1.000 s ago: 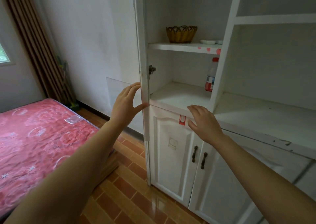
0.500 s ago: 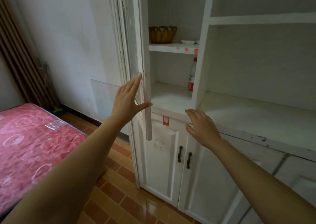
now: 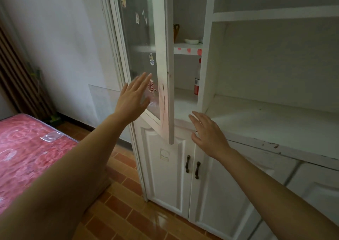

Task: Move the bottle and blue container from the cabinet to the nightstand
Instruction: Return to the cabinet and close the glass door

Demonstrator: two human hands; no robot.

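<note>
A bottle (image 3: pixel 197 82) with a red cap and red label stands at the back right of the white cabinet's lower shelf (image 3: pixel 185 100), half hidden by the divider post. The glass cabinet door (image 3: pixel 161 65) is swung partly across the opening. My left hand (image 3: pixel 134 96) is flat with straight fingers against the glass near the door's lower edge. My right hand (image 3: pixel 207 131) hovers open in front of the shelf's front edge, holding nothing. No blue container is visible, and no nightstand.
A white dish (image 3: pixel 191 41) and part of a woven basket (image 3: pixel 176 32) sit on the upper shelf. Lower cabinet doors with dark handles (image 3: pixel 192 166) are closed. A red-covered bed (image 3: pixel 27 151) lies at left, curtains behind it. A wide open counter (image 3: pixel 266 122) extends right.
The cabinet door has swung further across the opening, hiding most of the basket. My left hand moved from the door's edge onto the glass face. The view shifted right.
</note>
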